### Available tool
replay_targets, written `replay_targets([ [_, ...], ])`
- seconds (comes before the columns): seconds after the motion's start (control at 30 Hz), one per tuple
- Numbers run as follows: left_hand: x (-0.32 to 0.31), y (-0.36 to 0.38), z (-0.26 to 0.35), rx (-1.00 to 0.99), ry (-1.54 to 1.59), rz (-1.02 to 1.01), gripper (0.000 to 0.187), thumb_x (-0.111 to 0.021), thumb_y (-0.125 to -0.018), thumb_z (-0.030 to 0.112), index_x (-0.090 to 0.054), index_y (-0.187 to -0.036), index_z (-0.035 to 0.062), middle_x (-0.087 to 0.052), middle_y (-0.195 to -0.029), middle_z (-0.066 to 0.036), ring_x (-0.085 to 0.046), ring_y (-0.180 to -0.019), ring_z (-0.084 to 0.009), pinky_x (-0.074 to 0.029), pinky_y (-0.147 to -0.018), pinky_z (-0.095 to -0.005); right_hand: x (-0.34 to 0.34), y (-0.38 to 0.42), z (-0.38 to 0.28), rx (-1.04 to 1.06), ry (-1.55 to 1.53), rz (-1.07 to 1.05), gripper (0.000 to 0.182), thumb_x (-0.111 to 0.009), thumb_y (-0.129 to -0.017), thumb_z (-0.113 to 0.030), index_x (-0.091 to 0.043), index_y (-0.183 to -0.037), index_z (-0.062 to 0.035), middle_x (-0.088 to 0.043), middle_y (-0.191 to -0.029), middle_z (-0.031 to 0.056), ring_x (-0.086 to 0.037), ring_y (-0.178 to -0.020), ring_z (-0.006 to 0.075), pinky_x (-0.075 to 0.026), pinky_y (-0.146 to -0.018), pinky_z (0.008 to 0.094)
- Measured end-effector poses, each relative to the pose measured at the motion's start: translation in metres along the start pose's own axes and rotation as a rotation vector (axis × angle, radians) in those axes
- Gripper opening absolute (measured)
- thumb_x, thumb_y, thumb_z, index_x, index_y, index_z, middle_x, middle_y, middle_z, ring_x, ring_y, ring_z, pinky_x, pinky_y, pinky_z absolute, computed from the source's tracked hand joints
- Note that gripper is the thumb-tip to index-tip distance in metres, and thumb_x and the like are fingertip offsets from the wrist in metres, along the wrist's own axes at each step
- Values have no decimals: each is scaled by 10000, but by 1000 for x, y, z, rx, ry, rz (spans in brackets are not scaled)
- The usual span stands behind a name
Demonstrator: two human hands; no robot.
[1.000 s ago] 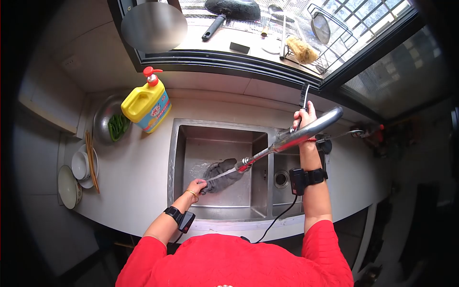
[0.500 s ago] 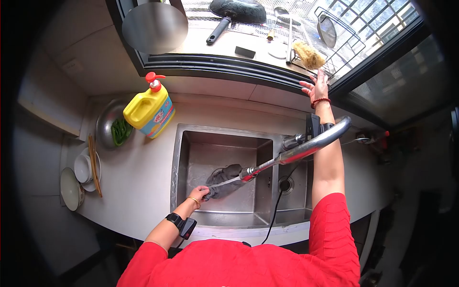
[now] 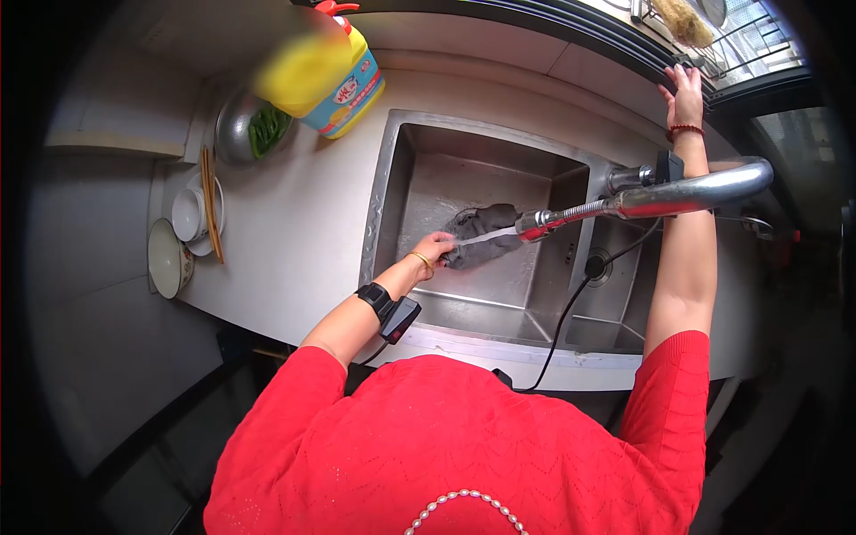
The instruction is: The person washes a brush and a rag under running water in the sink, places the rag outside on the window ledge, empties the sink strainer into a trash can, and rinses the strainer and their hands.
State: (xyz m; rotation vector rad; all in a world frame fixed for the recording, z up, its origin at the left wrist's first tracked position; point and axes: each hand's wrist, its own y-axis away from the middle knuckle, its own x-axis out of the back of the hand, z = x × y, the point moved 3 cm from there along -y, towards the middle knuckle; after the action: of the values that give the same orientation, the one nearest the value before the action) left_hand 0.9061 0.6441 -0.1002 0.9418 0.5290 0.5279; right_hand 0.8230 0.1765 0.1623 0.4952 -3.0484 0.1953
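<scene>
My left hand [image 3: 433, 247] has its fingers closed on one end of a dark grey cloth [image 3: 486, 254] lying in the large sink basin [image 3: 446, 178]. A stream of water from the pull-out faucet [image 3: 571, 212] runs over the cloth. Stretched out past the faucet, my right hand [image 3: 685, 94] is at the window frame with fingers apart and nothing in it. Just beyond its fingertips, on the sill side, lies a tan loofah sponge [image 3: 683, 22].
A yellow detergent jug [image 3: 343, 98] with a red pump stands behind the sink's left side. Further left are a metal bowl of green peppers [image 3: 234, 134], chopsticks [image 3: 212, 205] and stacked bowls [image 3: 168, 259]. A black cable [image 3: 571, 308] crosses the smaller basin.
The view has swung, so the sink and jug appear higher and further right. My left hand still grips the cloth; my right hand stays open near the loofah.
</scene>
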Motion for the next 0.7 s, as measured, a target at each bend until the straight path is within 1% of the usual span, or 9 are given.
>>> replay_targets([
  [0.1,0,2,7,-13,34,20,216,-574,-793,150,-541,-1007,139,-560,-833,29,-518,-707,-81,-396,-543,-229,-6,8,11,145,114,-76,562,-574,-812,-232,-335,-1264,2,-430,-1191,133,-489,-1021,199,-417,-817,294],
  [0.13,2,-1,6,-2,71,19,212,-570,-798,150,-541,-1007,134,-561,-834,24,-523,-708,-87,-405,-545,-232,-12,26,3,423,334,-7,462,-564,-818,-201,-420,-1214,-12,-475,-1137,118,-488,-1020,197,-401,-849,284],
  [0.2,5,-7,1,19,150,16,205,-563,-806,151,-542,-1008,123,-562,-835,15,-533,-708,-99,-422,-551,-239,-21,75,-5,632,515,26,343,-543,-825,-154,-501,-1142,-29,-500,-1096,100,-505,-992,188,-400,-856,281],
  [0.3,1,-10,-3,16,288,48,131,-563,-814,215,-547,-907,125,-549,-793,14,-520,-702,-114,-410,-565,-263,-41,165,28,300,297,-245,257,-510,-838,-111,-538,-1079,-29,-529,-1035,86,-536,-930,161,-423,-819,268],
  [0.37,-3,-4,4,31,367,57,123,-558,-818,241,-544,-858,125,-547,-762,9,-522,-691,-115,-412,-555,-270,-55,235,83,-106,67,-497,259,-498,-863,-152,-540,-1087,-28,-555,-986,56,-543,-883,123,-475,-714,250],
  [0.4,-4,-4,6,41,399,51,134,-547,-828,250,-539,-837,116,-553,-754,-2,-537,-683,-116,-435,-539,-274,-62,272,92,-506,-38,-587,287,-504,-862,-208,-540,-1068,-11,-579,-943,64,-566,-839,127,-482,-689,240],
  [0.53,-21,12,32,18,380,48,181,-551,-828,274,-536,-760,106,-543,-698,-12,-537,-638,-112,-434,-507,-266,-80,373,149,-1140,-391,-567,294,-481,-860,-248,-531,-987,13,-582,-890,133,-586,-799,215,-498,-695,320],
  [0.63,-41,12,49,-238,203,-23,206,-567,-817,280,-534,-728,97,-535,-691,-13,-514,-613,-105,-410,-504,-254,-96,384,158,-1204,-522,-336,291,-461,-873,-256,-502,-1001,2,-568,-862,139,-580,-760,220,-502,-654,342],
  [0.7,-57,48,76,-254,238,-144,205,-583,-805,265,-534,-738,78,-531,-680,-16,-507,-616,-104,-414,-529,-245,-102,376,148,-1161,-553,-329,337,-443,-883,-312,-460,-1063,-28,-545,-954,132,-553,-847,236,-472,-727,398],
])
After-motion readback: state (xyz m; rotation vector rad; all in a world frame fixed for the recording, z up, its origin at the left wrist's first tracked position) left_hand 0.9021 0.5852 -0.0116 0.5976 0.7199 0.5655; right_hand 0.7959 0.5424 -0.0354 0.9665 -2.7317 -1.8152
